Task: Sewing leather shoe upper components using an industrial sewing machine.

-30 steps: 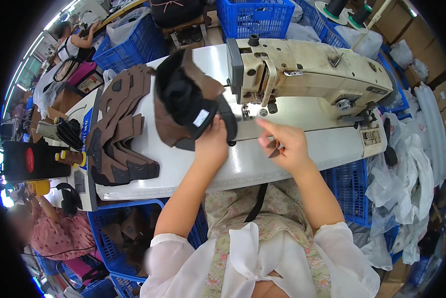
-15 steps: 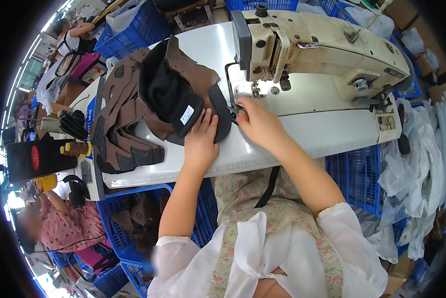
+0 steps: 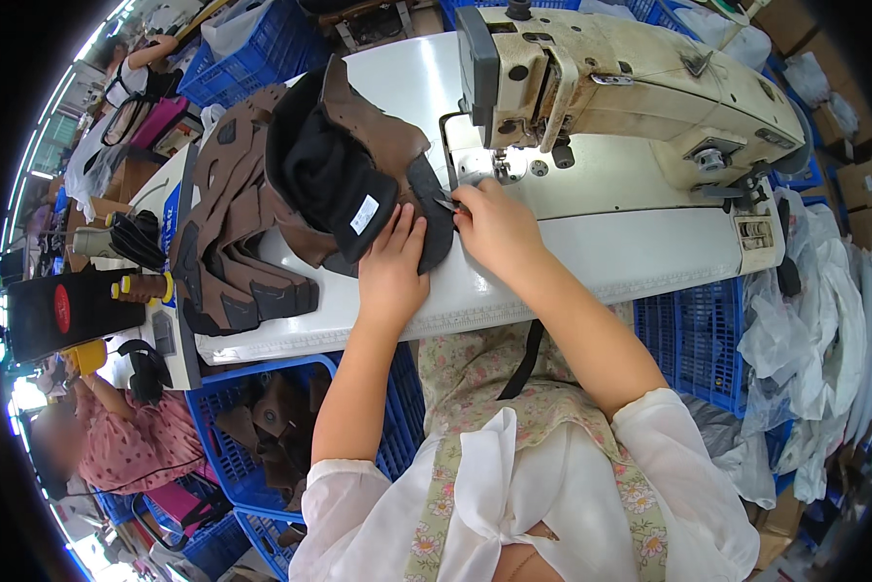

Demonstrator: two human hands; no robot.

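Observation:
A brown shoe upper (image 3: 382, 136) with a black lining (image 3: 324, 170) and a white label (image 3: 364, 214) lies on the white sewing table. My left hand (image 3: 394, 274) rests on its near dark edge, fingers stretched out flat beside the label. In a closed grip, my right hand (image 3: 496, 231) has a small cutting tool, seemingly thread snips (image 3: 445, 202); their pointed metal tips touch or hover over the dark edge of the upper. Most of the snips are hidden inside the hand. Left of the upper is a stack of similar brown pieces (image 3: 224, 223).
A cream sewing machine (image 3: 630, 87) stands just beyond my right hand, its needle area close by. Blue crates (image 3: 688, 339) sit below the table, one on the left holding brown pieces (image 3: 276, 427). Thread spools (image 3: 145, 287) stand at left. Two other people work farther left.
My right hand has turned slightly and moved a little left, bringing the snips' tips onto the dark edge. Their orange handle is now covered. My left hand stays nearly in place.

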